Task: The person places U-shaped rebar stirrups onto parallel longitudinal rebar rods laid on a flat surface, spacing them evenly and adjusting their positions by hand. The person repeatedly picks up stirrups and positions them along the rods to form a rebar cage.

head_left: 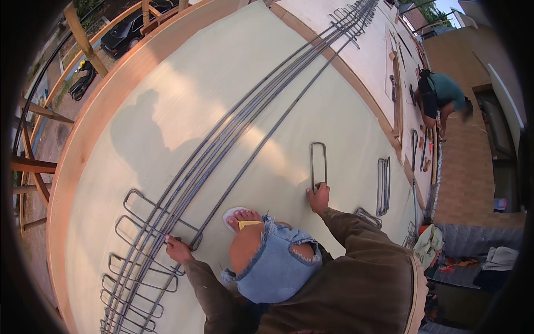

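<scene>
My right hand is closed round the lower end of a rectangular steel stirrup, held over the pale sheet deck. My left hand grips at the edge of a bundle of long rebar rods, its fingers pressed to the steel; exactly which rod it holds is hard to see. Several stirrups sit around the bundle on the near left, spaced along it. At the far end more stirrups are crowded together on the rods. My bent knee and sandalled foot stand between my hands.
Loose stirrups lie in a stack to the right, with others by my right forearm. A timber edge board borders the deck at left. A bent-over person works at the far right. Beyond the left edge are a motorbike and a car.
</scene>
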### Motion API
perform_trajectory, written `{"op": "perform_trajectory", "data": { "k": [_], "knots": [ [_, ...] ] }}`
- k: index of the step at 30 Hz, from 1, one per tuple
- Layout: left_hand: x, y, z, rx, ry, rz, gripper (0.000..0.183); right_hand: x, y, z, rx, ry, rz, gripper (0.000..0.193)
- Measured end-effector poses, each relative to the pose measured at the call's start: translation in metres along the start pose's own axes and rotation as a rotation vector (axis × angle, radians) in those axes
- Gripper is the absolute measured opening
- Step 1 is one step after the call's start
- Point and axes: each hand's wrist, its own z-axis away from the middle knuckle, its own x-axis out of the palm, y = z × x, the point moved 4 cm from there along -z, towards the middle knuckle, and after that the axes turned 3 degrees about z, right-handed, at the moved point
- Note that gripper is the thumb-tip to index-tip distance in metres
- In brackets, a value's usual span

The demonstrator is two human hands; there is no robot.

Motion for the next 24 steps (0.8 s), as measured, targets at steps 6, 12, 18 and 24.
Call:
{"op": "perform_trajectory", "data": {
  "k": [6, 12, 18, 24],
  "knots": [
    [-0.008, 0.015, -0.003, 0.185, 0.126, -0.409, 0.058, 0.014, 0.018, -0.026, 0.027, -0.222, -0.012, 0.036],
    [0.002, 0.048, 0.021, 0.489, 0.573, -0.645, 0.042, -0.016, -0.048, -0.041, 0.332, -0.378, -0.787, 0.022],
    [0.029, 0.078, 0.03, 0.76, 0.205, -0.281, 0.024, -0.032, -0.165, -0.024, 0.134, -0.547, -0.993, 0.014],
    [0.082, 0.109, 0.068, 0.543, -0.365, 0.137, 0.026, -0.023, -0.246, 0.019, 0.0, -0.874, -0.938, 0.019]
  ]
}}
